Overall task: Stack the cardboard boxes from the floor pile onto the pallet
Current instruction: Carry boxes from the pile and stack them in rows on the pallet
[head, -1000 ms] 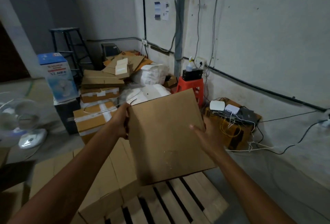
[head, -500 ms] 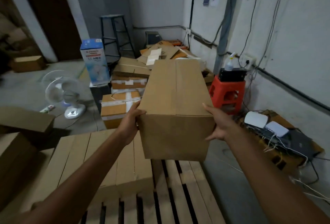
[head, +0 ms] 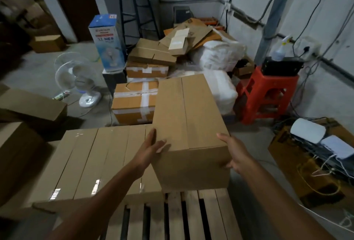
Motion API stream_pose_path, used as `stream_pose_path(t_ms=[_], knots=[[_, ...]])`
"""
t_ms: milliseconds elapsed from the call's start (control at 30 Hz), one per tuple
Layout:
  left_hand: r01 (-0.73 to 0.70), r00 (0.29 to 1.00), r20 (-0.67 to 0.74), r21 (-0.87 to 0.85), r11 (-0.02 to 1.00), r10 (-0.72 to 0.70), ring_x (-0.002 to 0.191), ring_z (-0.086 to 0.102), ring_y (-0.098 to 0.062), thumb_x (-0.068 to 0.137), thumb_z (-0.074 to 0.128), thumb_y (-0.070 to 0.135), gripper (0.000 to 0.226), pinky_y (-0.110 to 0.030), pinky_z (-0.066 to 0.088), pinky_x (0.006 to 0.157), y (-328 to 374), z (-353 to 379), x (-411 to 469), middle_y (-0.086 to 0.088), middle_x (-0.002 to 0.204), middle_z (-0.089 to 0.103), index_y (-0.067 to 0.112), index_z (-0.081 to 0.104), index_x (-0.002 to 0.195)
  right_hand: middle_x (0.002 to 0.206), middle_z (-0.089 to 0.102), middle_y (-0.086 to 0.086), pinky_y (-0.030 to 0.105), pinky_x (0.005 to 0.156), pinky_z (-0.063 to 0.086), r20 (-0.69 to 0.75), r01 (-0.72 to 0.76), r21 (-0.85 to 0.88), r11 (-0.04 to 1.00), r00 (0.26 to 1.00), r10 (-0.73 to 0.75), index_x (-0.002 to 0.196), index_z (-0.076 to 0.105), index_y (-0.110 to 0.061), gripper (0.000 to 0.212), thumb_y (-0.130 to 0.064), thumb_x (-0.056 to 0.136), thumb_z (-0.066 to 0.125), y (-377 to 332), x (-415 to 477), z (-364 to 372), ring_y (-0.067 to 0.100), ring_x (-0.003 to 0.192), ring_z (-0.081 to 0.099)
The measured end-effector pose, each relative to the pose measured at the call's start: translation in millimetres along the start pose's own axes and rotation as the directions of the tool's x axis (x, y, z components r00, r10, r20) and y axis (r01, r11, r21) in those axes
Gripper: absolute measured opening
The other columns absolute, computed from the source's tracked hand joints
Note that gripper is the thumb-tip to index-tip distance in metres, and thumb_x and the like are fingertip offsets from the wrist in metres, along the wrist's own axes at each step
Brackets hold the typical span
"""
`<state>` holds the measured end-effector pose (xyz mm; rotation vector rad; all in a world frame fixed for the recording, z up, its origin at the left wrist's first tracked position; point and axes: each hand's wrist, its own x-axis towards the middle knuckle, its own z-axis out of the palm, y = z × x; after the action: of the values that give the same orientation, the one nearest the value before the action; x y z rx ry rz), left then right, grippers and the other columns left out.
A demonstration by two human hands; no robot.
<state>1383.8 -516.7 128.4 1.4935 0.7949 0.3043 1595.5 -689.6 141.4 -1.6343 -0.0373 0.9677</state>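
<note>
Two bare hands clamp a plain cardboard box (head: 191, 124) from either side, and the hold depends mostly on squeeze. If the pressure eases before the box is fully down, it will likely slip and land crooked. A fingertip could also be caught under its lower edge or against the neighbouring boxes.

The left hand (head: 153, 146) lies flat on the box's left side, fingers straight and thumb spread onto the near face. The right hand (head: 234, 154) cups the right near corner, thumb along the upper edge and fingers curled round lower down. Both forearms reach forward and slightly inward.

The box is upright at the far right of the wooden pallet (head: 191, 215). Its base is at the slats, though whether it rests on them cannot be told. Its left side stands just beside a row of boxes (head: 95, 163) already on the pallet.

Beyond are a taped box (head: 134, 103) and heaped flattened cardboard (head: 191, 34). A red stool (head: 266, 94) stands to the right and a white fan (head: 80, 80) to the left. Loose cables (head: 316, 178) on the floor near the pallet's right edge are a tripping risk.
</note>
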Motion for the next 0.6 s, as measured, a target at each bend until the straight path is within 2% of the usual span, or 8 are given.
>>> stream_pose_path(t_ms=[100,133,267,333,400,467,533,600], knots=[[-0.007,1.0,0.008,0.095,0.995,0.006,0.133,0.042,-0.013,0.086,0.069,0.055,0.097,-0.031,0.044,0.106,-56.6,8.1,42.9,0.011,0.152,0.035,0.027,0.013,0.16,0.103,0.06,-0.004,0.063,0.098,0.039,-0.024,-0.015,-0.001,1.0,1.0,0.015,0.12,0.057,-0.03,0.023,-0.035,0.098,0.06,44.1,57.3,1.5,0.025,0.099,0.054],[-0.015,1.0,0.005,0.136,0.991,0.014,0.132,0.043,-0.012,0.086,0.069,0.054,0.098,-0.029,0.045,0.104,-80.1,10.1,57.7,0.01,0.154,0.034,0.027,0.011,0.16,0.105,0.061,-0.004,0.063,0.097,0.04,-0.027,-0.02,0.004,1.0,0.999,0.02,0.123,0.056,-0.031,0.027,-0.035,0.097,0.061,61.8,75.8,3.1,0.025,0.099,0.055],[-0.011,0.999,-0.042,0.365,0.931,0.028,0.143,0.034,-0.017,0.062,0.073,0.08,0.128,-0.047,0.04,0.114,-178.2,13.8,114.8,0.006,0.163,0.023,0.032,0.006,0.16,0.116,0.066,-0.002,0.06,0.092,0.047,-0.023,-0.043,0.037,0.998,0.999,0.044,0.128,0.058,-0.033,0.034,-0.038,0.095,0.064,142.5,154.7,5.4,0.023,0.1,0.06],[0.0,0.999,-0.037,0.449,0.894,0.019,0.146,0.029,-0.019,0.05,0.074,0.086,0.141,-0.05,0.036,0.117,-226.5,15.4,140.2,0.005,0.163,0.02,0.032,0.003,0.16,0.113,0.065,-0.004,0.063,0.094,0.046,-0.028,-0.061,0.052,0.997,0.998,0.062,0.126,0.057,-0.033,0.032,-0.036,0.095,0.064,184.7,195.9,4.1,0.021,0.098,0.059],[0.008,1.0,-0.02,0.525,0.851,0.003,0.148,0.024,-0.023,0.046,0.074,0.086,0.147,-0.052,0.032,0.119,-275.0,17.0,160.6,0.003,0.163,0.018,0.033,-0.001,0.16,0.122,0.064,-0.002,0.068,0.099,0.042,-0.017,-0.081,0.052,0.995,0.996,0.082,0.122,0.058,-0.035,0.03,-0.039,0.093,0.067,228.7,234.5,3.4,0.027,0.11,0.059],[0.02,1.0,-0.023,0.621,0.783,-0.006,0.153,0.01,-0.027,0.055,0.079,0.075,0.141,-0.054,0.023,0.122,-324.6,17.6,175.6,0.0,0.167,0.01,0.033,-0.006,0.159,0.128,0.065,-0.002,0.071,0.1,0.042,0.01,-0.092,0.048,0.995,0.996,0.092,0.113,0.062,-0.039,0.021,-0.04,0.092,0.068,270.6,266.8,4.4,0.03,0.118,0.058],[0.025,0.999,-0.044,0.704,0.71,0.009,0.155,-0.004,-0.026,0.068,0.082,0.061,0.132,-0.052,0.011,0.124,-373.8,18.6,185.5,-0.004,0.169,0.002,0.029,-0.009,0.16,0.126,0.067,-0.003,0.07,0.098,0.044,0.025,-0.091,0.054,0.994,0.996,0.09,0.108,0.065,-0.041,0.017,-0.04,0.091,0.068,311.4,295.8,5.5,0.029,0.117,0.06],[0.021,0.999,-0.041,0.757,0.653,0.016,0.154,-0.014,-0.024,0.075,0.079,0.058,0.127,-0.052,0.003,0.124,-413.1,19.4,192.1,-0.004,0.169,-0.005,0.026,-0.011,0.16,0.129,0.066,-0.004,0.07,0.097,0.044,0.029,-0.092,0.044,0.995,0.995,0.09,0.119,0.064,-0.04,0.032,-0.043,0.088,0.071,341.3,313.4,9.2,0.03,0.12,0.058]])
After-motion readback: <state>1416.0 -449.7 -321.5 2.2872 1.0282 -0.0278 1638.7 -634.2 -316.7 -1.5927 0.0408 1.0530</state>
